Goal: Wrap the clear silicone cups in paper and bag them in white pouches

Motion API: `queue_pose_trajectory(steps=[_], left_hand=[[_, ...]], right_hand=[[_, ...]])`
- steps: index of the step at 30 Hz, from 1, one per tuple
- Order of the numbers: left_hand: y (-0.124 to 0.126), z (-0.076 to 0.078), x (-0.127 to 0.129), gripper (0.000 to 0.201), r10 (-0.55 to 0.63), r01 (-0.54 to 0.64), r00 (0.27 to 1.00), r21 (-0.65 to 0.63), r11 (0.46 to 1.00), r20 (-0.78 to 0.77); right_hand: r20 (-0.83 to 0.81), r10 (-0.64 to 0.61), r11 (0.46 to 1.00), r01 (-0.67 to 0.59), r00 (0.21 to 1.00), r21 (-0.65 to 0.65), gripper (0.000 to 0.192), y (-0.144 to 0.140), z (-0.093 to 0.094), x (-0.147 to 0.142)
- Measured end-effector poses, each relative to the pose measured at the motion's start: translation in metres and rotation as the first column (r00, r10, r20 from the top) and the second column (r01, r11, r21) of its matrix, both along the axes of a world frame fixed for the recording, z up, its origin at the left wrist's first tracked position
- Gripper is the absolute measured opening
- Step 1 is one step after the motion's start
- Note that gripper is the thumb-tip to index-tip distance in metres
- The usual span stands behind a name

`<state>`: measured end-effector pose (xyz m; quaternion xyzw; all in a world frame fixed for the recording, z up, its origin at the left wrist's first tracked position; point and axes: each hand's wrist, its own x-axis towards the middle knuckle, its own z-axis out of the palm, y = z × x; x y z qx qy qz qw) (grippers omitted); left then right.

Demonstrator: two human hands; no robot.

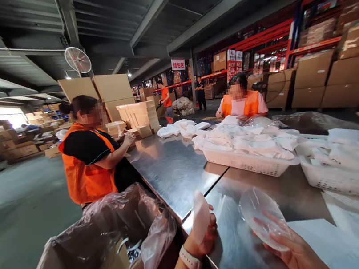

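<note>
My left hand [210,231] has its fingers closed around a thin, whitish oval pad [201,217], held upright over the edge of the metal table [167,167]. In my right hand [288,244] is a translucent oval piece [259,205] with a shiny, film-like surface. The fingers show partly through it. Both hands are apart from each other near the table's front corner. White sheets [327,243] lie on the tabletop to the right of my right hand.
White perforated baskets [247,160] heaped with white packets stand beyond my right hand. A plastic-lined carton [50,261] sits at lower left. Co-workers in orange vests are at the left side [86,166] and far side [244,102] of the table. Small cardboard boxes [139,115] are stacked at the back.
</note>
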<state>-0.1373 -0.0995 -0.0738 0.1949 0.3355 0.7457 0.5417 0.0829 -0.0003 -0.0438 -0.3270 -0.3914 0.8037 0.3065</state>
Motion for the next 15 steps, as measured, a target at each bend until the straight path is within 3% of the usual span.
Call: queue_pose_trajectory(steps=[4,8,11,15], left_hand=[[-0.001,0.000,-0.009,0.039,-0.079,0.069,0.992,0.108,0.992,0.096],[0.001,0.004,-0.007,0.023,-0.165,0.111,0.952,0.212,0.971,0.259],[0.004,0.007,-0.003,0.023,-0.145,0.089,0.936,0.182,0.979,0.321],[0.009,0.015,0.004,0.024,0.014,-0.024,0.890,0.015,1.000,0.455]], right_hand=[[-0.025,0.010,0.999,-0.011,1.000,-0.038,0.077,0.008,-0.013,0.000],[-0.040,0.005,0.994,-0.009,0.999,-0.111,0.083,0.009,-0.017,0.000],[-0.061,0.017,0.987,-0.027,0.998,-0.161,0.090,0.006,-0.013,0.000],[-0.091,0.087,0.985,-0.099,0.992,-0.138,0.100,0.000,-0.006,0.001]])
